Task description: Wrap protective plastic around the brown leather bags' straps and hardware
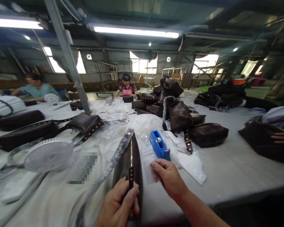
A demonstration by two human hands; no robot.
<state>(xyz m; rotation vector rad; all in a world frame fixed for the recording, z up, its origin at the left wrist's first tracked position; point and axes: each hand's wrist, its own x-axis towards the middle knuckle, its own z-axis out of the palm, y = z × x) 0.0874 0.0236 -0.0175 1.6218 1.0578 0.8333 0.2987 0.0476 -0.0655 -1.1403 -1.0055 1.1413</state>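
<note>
Zipper [131, 149] uppermost, the dark brown bag [138, 160] is right in front of us at the white-covered table [217, 173], its far end pointing away. Our left hand [121, 200] is closed on its near part, thumb and fingers around the studded tab [131, 176] over the zipper. A plastic-wrapped strap [115, 156] runs along the bag's left side. Our right hand [169, 176] is narrow, thumb and fingertips pinching clear plastic [149, 170] just right of the bag. Close beyond that hand we see a blue tape dispenser [161, 150]. A white fan [49, 154] stands to our left; farther off, more dark bags [181, 116] lie piled, and a co-worker [127, 91] in pink faces us.
</note>
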